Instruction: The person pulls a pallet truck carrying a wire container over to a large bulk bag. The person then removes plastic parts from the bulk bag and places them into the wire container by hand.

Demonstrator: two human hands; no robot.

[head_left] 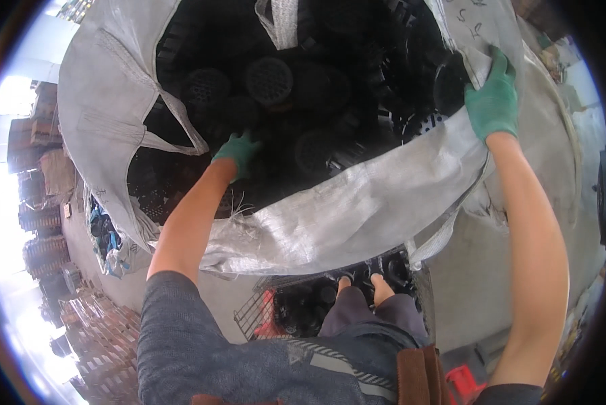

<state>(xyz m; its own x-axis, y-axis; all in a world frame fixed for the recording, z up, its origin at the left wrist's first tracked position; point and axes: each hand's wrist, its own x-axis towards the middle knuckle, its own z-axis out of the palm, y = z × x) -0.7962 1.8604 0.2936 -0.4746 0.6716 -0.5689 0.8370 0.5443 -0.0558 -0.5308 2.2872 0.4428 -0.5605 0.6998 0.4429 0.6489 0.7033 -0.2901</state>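
A large white woven bulk bag [357,209] stands in front of me with its mouth wide, full of black plastic parts. Several of these are round with perforated faces, like the round black part [269,81] in the middle. My left hand [237,155], in a green glove, reaches over the near rim into the bag. Its fingers look spread above the dark parts, with nothing visible in them; whether they touch a part I cannot tell. On the right, my right hand [493,101], gloved in green too, grips the bag's rim, the folded fabric between thumb and fingers.
Fabric lifting loops [175,128] hang at the bag's left side and far edge. Below the near rim, a wire basket [256,314] holds more black parts around my feet. Stacked brown bundles [43,202] line the left, beside a smaller filled bag [107,236]. A red object [461,383] lies lower right.
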